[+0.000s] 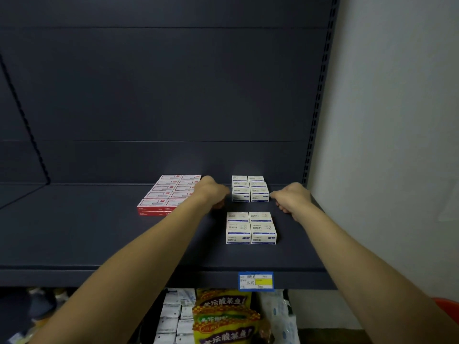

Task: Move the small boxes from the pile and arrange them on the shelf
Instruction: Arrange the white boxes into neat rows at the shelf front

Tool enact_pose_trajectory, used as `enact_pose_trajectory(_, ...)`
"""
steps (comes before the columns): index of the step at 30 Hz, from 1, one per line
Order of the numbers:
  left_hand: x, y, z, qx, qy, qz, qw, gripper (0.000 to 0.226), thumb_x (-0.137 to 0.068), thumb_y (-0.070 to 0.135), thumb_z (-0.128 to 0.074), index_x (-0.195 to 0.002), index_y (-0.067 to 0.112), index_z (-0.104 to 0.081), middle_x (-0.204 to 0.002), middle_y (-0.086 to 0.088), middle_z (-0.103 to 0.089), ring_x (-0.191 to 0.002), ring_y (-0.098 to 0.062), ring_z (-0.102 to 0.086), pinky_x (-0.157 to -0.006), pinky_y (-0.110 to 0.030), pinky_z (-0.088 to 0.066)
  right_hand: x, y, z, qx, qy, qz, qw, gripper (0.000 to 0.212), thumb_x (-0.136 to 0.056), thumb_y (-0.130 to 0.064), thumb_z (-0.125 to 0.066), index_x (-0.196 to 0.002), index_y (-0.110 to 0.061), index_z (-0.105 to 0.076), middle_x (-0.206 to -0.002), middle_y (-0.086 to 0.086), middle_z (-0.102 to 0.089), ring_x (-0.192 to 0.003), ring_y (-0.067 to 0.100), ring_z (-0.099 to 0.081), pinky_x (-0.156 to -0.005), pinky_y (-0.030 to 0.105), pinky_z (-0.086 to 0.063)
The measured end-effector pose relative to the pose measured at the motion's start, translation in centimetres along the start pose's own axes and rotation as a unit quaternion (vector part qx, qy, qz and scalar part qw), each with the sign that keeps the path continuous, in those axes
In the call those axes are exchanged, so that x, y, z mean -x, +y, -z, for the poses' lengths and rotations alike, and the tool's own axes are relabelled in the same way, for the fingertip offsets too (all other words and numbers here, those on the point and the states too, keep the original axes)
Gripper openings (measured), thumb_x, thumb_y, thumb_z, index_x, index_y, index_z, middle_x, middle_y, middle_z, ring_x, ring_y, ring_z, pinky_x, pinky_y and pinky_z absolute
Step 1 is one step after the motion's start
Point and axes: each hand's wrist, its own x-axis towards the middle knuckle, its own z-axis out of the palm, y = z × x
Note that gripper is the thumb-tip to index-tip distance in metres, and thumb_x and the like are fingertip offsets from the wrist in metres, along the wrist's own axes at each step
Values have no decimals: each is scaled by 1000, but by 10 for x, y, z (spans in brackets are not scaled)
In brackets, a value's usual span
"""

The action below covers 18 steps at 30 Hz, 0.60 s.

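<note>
Reaching forward over a dark shelf [74, 232], two bare arms frame a back group of small white-and-blue boxes [250, 189]. The left hand [211, 192] has its fingers curled, the tips against the group's left side. The right hand [290, 198] touches the right side with its fingers curled under; whether either hand truly grips a box cannot be told. Nearer the shelf edge sits a front group of matching white boxes [250, 228], set two by two. To the left lies a block of red-and-white boxes [167, 194] in two columns. A blue and yellow price tag [256, 281] hangs on the shelf's front lip. Below, yellow snack packets [223, 316] and white packages [171, 316] fill the lower level.
</note>
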Motion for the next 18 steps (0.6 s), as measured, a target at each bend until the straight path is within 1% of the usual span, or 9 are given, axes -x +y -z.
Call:
enact_pose_trajectory(2,-6,5,-4,-28,18,-10,999,21,-87,23,-69,-94,3,-68,-85,-13,-72,-77,-28,-71,-71,-38,-62,-7,-2,-5,18,7,4,1000,23,-75,-28,-70,-81,-6,-71,-81,10,-73,-67,23,-68,-52,24,-51)
enact_pose_trajectory(4,-12,9,-8,-57,34,-19,998,24,-89,27,-69,-99,5,-66,-94,-11,-69,-80,-25,-66,-62,-33,-54,-14,-5,-10,27,15,4,1000,24,-74,-30,-72,-81,-7,-71,-82,10,-73,-72,26,-70,-52,23,-48)
enact_pose_trajectory(6,-17,12,-12,-76,40,-24,996,28,-90,30,-69,-105,6,-64,-98,-10,-66,-78,-22,-62,-62,-30,-47,-18,-7,-14,20,24,3,999,26,-73,-31,-73,-81,-7,-71,-83,11,-72,-75,27,-71,-52,23,-47)
enact_pose_trajectory(9,-25,13,-18,-67,33,-17,997,31,-92,32,-69,-104,5,-63,-88,-7,-62,-69,-17,-57,-57,-28,-44,-22,-10,-18,5,31,15,999,27,-76,-32,-75,-81,-6,-72,-83,12,-73,-76,28,-71,-58,26,-52)
enact_pose_trajectory(10,-27,13,-20,-67,30,-15,997,32,-91,34,-70,-103,5,-63,-88,-6,-63,-70,-18,-58,-58,-29,-45,-22,-11,-19,-2,29,22,999,25,-78,-31,-76,-81,-6,-72,-82,12,-73,-76,28,-71,-62,28,-55)
enact_pose_trajectory(12,-32,10,-24,-68,26,-13,997,36,-89,37,-74,-104,4,-68,-95,-8,-69,-77,-20,-64,-66,-31,-53,-24,-11,-22,-6,24,35,999,20,-81,-27,-75,-80,-6,-74,-81,10,-74,-78,27,-71,-70,31,-58)
enact_pose_trajectory(15,-35,4,-28,-60,20,-14,998,30,-86,34,-78,-105,12,-75,-97,-8,-73,-84,-22,-70,-80,-36,-60,-27,-10,-26,-4,22,47,999,18,-80,-25,-78,-77,-8,-74,-79,10,-74,-81,27,-72,-77,36,-60)
enact_pose_trajectory(16,-36,3,-29,-58,19,-14,998,28,-85,33,-79,-104,12,-76,-95,-7,-74,-84,-22,-71,-81,-36,-61,-27,-10,-27,-5,20,48,999,19,-79,-25,-79,-74,-8,-73,-78,10,-74,-80,27,-72,-77,36,-61)
enact_pose_trajectory(18,-36,3,-28,-58,25,-4,998,28,-84,32,-80,-102,11,-75,-92,-8,-73,-80,-22,-72,-74,-35,-61,-27,-12,-28,-2,13,46,999,20,-79,-25,-79,-72,-8,-72,-75,10,-73,-75,25,-72,-73,33,-60)
